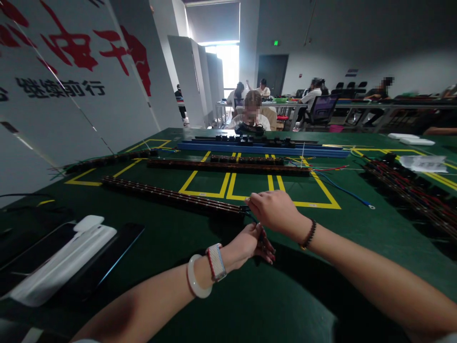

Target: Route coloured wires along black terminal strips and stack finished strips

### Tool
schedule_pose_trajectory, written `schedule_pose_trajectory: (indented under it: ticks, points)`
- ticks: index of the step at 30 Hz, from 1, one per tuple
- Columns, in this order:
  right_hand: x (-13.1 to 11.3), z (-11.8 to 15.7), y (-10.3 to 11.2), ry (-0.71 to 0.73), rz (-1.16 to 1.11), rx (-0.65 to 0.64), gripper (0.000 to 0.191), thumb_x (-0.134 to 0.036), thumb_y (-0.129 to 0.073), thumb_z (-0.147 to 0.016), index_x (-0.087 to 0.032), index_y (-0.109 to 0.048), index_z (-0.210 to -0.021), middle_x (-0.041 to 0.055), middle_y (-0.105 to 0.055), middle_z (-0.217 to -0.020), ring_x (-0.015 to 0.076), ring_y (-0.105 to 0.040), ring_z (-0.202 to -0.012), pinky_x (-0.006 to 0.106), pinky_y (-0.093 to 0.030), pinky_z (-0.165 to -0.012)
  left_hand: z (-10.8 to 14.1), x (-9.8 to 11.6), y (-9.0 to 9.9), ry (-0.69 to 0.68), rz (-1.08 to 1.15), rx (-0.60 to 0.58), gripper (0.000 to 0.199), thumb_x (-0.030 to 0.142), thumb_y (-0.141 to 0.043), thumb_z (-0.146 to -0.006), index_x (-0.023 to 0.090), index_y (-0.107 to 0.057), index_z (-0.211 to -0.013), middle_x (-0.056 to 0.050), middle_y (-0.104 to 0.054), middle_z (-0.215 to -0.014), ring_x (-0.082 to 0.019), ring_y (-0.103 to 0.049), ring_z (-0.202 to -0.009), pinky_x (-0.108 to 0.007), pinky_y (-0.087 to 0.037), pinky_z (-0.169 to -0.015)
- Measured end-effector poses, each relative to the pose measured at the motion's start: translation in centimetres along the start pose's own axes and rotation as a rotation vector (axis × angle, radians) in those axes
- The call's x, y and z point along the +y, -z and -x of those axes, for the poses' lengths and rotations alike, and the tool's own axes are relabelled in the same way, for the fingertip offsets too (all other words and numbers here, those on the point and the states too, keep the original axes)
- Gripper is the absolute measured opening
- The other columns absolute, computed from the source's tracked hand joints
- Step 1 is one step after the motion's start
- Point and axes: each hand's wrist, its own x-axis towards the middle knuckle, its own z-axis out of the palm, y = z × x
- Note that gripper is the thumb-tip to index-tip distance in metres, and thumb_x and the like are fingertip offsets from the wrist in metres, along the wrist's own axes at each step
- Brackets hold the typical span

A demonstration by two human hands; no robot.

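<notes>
A long dark strip point(171, 196) with copper-coloured lines lies slantwise on the green table point(171, 238). At its right end, my right hand point(273, 209) is closed, its fingertips pinched around the short wires point(252, 216) there. Just below, my left hand point(254, 242) is turned sideways, thumb at the wires and the other fingers curled downward. Part of the wires is hidden between the hands, so whether the left fingers grip them is unclear. A watch and a pale bangle are on the left wrist, a dark beaded bracelet on the right.
More dark strips point(228, 166) and a blue rail point(264, 148) lie farther back. A wired bundle point(414, 195) is at the right. Phones point(117, 257) and a white case point(67, 262) rest at the left. A person point(253, 114) sits across the table.
</notes>
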Motion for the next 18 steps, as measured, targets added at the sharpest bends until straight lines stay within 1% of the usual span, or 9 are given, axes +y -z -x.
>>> schedule_pose_trajectory:
  ticks: [3, 5, 7, 9, 10, 12, 15, 17, 18]
  points:
    - [-1.6, -3.2, -0.1, 0.112, 0.052, 0.006, 0.035, -0.029, -0.032, -0.094, -0.012, -0.060, -0.082, 0.0125, -0.063, -0.073, 0.0213, -0.059, -0.066, 0.028, -0.028, -0.054, -0.1, -0.3, 0.4, -0.028, -0.005, -0.030, 0.022, 0.035, -0.027, -0.094, 0.014, -0.035, -0.097, -0.006, -0.058, -0.064, -0.018, -0.061, -0.055, -0.031, -0.050, -0.054]
    - [-2.6, -4.9, -0.6, 0.156, 0.088, -0.032, 0.028, -0.020, -0.037, -0.090, -0.010, -0.062, -0.082, 0.0139, -0.063, -0.074, 0.0231, -0.060, -0.067, 0.029, -0.032, -0.055, 0.0, -0.3, 0.5, -0.045, -0.020, -0.058, 0.025, 0.035, -0.029, -0.094, 0.013, -0.037, -0.100, -0.006, -0.059, -0.065, -0.017, -0.061, -0.055, -0.031, -0.050, -0.055]
    - [-3.3, -6.0, -1.1, 0.166, 0.122, -0.073, 0.024, -0.012, -0.040, -0.085, -0.009, -0.064, -0.081, 0.0147, -0.063, -0.075, 0.0240, -0.060, -0.067, 0.030, -0.034, -0.055, 0.2, -0.2, 0.5, -0.044, -0.034, -0.060, 0.026, 0.035, -0.030, -0.094, 0.012, -0.038, -0.102, -0.006, -0.058, -0.064, -0.017, -0.060, -0.054, -0.031, -0.050, -0.055]
    - [-3.4, -6.4, -1.2, 0.171, 0.135, -0.092, 0.023, -0.010, -0.041, -0.083, -0.009, -0.065, -0.082, 0.0146, -0.063, -0.075, 0.0245, -0.060, -0.067, 0.029, -0.035, -0.056, 0.4, -0.1, 0.4, -0.035, -0.037, -0.043, 0.027, 0.038, -0.033, -0.093, 0.013, -0.038, -0.101, -0.006, -0.058, -0.063, -0.017, -0.060, -0.055, -0.031, -0.050, -0.055]
    - [-3.2, -6.4, -1.0, 0.175, 0.130, -0.094, 0.024, -0.013, -0.041, -0.085, -0.010, -0.065, -0.081, 0.0145, -0.063, -0.075, 0.0246, -0.060, -0.068, 0.029, -0.035, -0.055, 0.4, -0.1, 0.4, -0.033, -0.037, -0.035, 0.028, 0.040, -0.034, -0.092, 0.013, -0.037, -0.100, -0.006, -0.058, -0.063, -0.017, -0.060, -0.055, -0.032, -0.050, -0.055]
    - [-2.3, -5.9, -0.1, 0.188, 0.080, -0.101, 0.031, -0.026, -0.040, -0.091, -0.011, -0.064, -0.078, 0.0131, -0.062, -0.072, 0.0229, -0.060, -0.066, 0.028, -0.032, -0.055, 0.3, -0.2, 0.3, -0.043, -0.038, -0.021, 0.033, 0.046, -0.037, -0.090, 0.014, -0.036, -0.095, -0.005, -0.058, -0.063, -0.017, -0.060, -0.054, -0.031, -0.050, -0.054]
    - [0.2, -4.5, 1.5, 0.212, -0.110, -0.093, 0.051, -0.050, -0.034, -0.094, -0.013, -0.058, -0.069, 0.0074, -0.057, -0.062, 0.0151, -0.053, -0.059, 0.025, -0.027, -0.054, 0.1, -0.5, 0.5, -0.049, -0.037, -0.043, 0.035, 0.050, -0.035, -0.090, 0.015, -0.036, -0.093, -0.005, -0.058, -0.064, -0.016, -0.059, -0.053, -0.031, -0.049, -0.054]
    - [2.2, -3.3, 1.7, 0.192, -0.291, -0.029, 0.052, -0.053, -0.031, -0.094, -0.014, -0.053, -0.068, 0.0038, -0.053, -0.062, 0.0110, -0.047, -0.057, 0.024, -0.026, -0.055, -0.1, -0.5, 0.6, -0.028, -0.032, -0.060, 0.031, 0.045, -0.029, -0.093, 0.015, -0.035, -0.095, -0.005, -0.058, -0.066, -0.016, -0.060, -0.054, -0.031, -0.050, -0.056]
    - [3.3, -2.8, 1.4, 0.146, -0.369, 0.026, 0.051, -0.052, -0.029, -0.095, -0.014, -0.051, -0.069, 0.0032, -0.052, -0.064, 0.0103, -0.045, -0.058, 0.024, -0.027, -0.056, -0.1, -0.5, 0.6, -0.016, -0.032, -0.065, 0.028, 0.042, -0.026, -0.094, 0.015, -0.034, -0.095, -0.005, -0.058, -0.067, -0.015, -0.060, -0.055, -0.031, -0.050, -0.057]
